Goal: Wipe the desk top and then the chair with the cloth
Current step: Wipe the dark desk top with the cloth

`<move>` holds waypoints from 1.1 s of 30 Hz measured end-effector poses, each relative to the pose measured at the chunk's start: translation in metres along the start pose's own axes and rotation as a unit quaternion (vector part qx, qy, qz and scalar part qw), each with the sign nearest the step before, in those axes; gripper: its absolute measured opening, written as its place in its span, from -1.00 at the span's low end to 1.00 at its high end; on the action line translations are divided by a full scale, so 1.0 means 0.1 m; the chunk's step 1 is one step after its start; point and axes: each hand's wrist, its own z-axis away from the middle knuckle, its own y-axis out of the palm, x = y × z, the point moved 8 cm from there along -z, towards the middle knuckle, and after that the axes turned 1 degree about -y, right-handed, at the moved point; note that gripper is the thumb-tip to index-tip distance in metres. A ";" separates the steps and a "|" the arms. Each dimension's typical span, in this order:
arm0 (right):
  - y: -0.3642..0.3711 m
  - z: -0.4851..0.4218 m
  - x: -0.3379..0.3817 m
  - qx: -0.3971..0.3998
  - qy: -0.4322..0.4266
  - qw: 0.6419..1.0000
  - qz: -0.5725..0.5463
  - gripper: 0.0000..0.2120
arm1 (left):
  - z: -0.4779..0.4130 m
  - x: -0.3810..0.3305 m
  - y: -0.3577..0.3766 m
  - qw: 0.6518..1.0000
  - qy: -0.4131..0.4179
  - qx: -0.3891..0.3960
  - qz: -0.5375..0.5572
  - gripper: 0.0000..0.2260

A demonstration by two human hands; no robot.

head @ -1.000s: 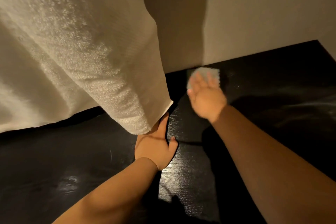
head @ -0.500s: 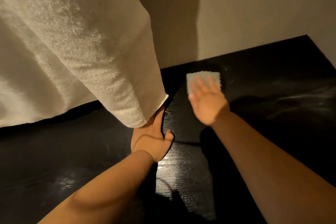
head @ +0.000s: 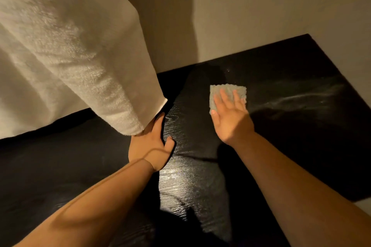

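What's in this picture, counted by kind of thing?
Hands: 2 (left hand, right hand)
Cloth: 1
White towel: 1
Desk top: 1
Total: 5

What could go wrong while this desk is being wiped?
The white towel is only pushed aside by the left hand, so it might drop over the desk top. The cloth lies ungripped under the flat right hand, so it could slip out. The pale streaks at the right may get missed.
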 end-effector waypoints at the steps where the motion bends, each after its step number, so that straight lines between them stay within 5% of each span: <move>1: 0.09 0.06 0.19 0.009 -0.033 0.999 0.009 -0.35 | 0.00 0.00 0.00 1.000 0.001 0.000 0.001 -0.29; 4: 0.24 0.37 0.70 0.063 -0.147 0.987 0.015 -0.35 | -0.01 -0.01 0.00 1.000 0.010 -0.004 -0.008 -0.29; 8: 0.03 0.36 0.50 0.009 -0.225 0.973 0.038 -0.44 | -0.01 -0.01 0.01 1.000 0.014 -0.006 -0.013 -0.30; 11: -0.19 0.15 -0.07 -0.070 -0.128 0.989 0.012 -0.50 | -0.01 0.00 0.02 1.000 0.013 -0.001 -0.015 -0.30; 15: -0.16 0.22 -0.22 -0.046 0.039 0.998 -0.030 -0.41 | -0.01 -0.01 0.02 1.000 0.015 0.002 -0.015 -0.32; 19: 0.09 0.52 0.45 0.014 -0.069 0.997 -0.008 -0.42 | 0.02 -0.03 -0.02 1.000 0.021 -0.009 0.007 -0.34; 23: 0.17 0.64 0.27 0.062 -0.174 0.983 0.015 -0.42 | 0.03 -0.06 -0.06 0.999 0.034 -0.009 -0.002 -0.38; 29: -0.22 0.30 -0.65 0.039 0.046 0.997 0.045 -0.33 | 0.04 -0.37 0.00 0.996 0.087 0.000 -0.001 -0.43; 33: 0.06 0.31 -0.09 0.108 -0.048 0.990 0.071 -0.29 | -0.22 -0.77 0.02 0.995 0.101 -0.011 0.026 -0.43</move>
